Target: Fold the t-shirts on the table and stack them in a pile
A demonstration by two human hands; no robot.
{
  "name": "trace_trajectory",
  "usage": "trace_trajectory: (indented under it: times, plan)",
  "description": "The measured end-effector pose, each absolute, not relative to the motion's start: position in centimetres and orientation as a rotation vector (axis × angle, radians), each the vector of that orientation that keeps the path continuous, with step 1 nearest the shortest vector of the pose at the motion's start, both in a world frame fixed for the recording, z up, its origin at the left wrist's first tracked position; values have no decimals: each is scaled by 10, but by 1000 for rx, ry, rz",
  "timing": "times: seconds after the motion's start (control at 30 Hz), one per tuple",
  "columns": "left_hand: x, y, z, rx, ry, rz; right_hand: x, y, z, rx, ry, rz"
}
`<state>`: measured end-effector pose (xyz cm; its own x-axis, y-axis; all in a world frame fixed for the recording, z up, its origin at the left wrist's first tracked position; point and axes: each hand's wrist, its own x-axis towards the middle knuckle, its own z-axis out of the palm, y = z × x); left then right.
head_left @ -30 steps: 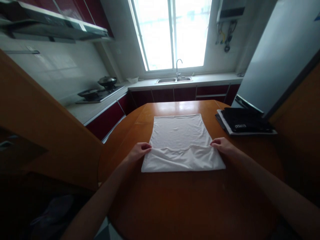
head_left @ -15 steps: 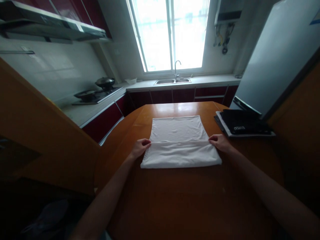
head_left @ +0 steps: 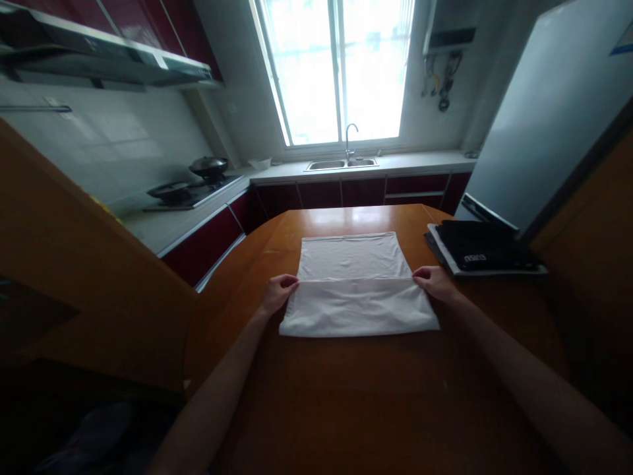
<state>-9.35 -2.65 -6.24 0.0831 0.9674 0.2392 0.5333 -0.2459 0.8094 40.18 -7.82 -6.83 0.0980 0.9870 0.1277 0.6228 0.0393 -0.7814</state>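
Observation:
A white cloth garment point(head_left: 356, 307) lies on the wooden table point(head_left: 366, 396), its near part folded over toward the window. The folded edge runs straight across the middle, and the far part lies flat in a single panel. My left hand point(head_left: 278, 292) pinches the left end of that edge between thumb and fingers. At the right end, my right hand point(head_left: 435, 282) pinches the same edge. The cloth between both hands looks taut, with a few soft wrinkles below. Whether it is a shirt or another garment I cannot tell.
Folded dark clothes point(head_left: 487, 247) with pale lettering lie on a white layer at the table's right. A refrigerator point(head_left: 554, 105) stands behind them. Beyond the table are a sink point(head_left: 326, 165) under the window and a stove with a pot point(head_left: 208, 166) at left.
The folded edge has become straighter and the front layer smoother. Both hands keep their grip at nearly the same spots. The view has tilted slightly.

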Motion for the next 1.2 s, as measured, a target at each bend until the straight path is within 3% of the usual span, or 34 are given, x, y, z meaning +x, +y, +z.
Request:
trace_trajectory:
  times: [0.13, 0.27, 0.33, 0.63, 1.2]
  plan:
    - [-94, -32, -58, 1919, 1558, 1016, 397, -86, -60, -1744, -1634, 566]
    - [-61, -51, -44, 2312, 1484, 949, 363, -105, -43, -1850, -1817, 103]
    - [-32, -66, -41, 2492, 1385, 797, 335, -114, -39, -1811, -1931, 24]
    - [20, -92, -72, 2686, 1574, 184, 277, -119, -78, -1928, -2169, 171]
    - [23, -99, -67, 2730, 1655, 249, 270, -130, -71, -1864, -2136, 94]
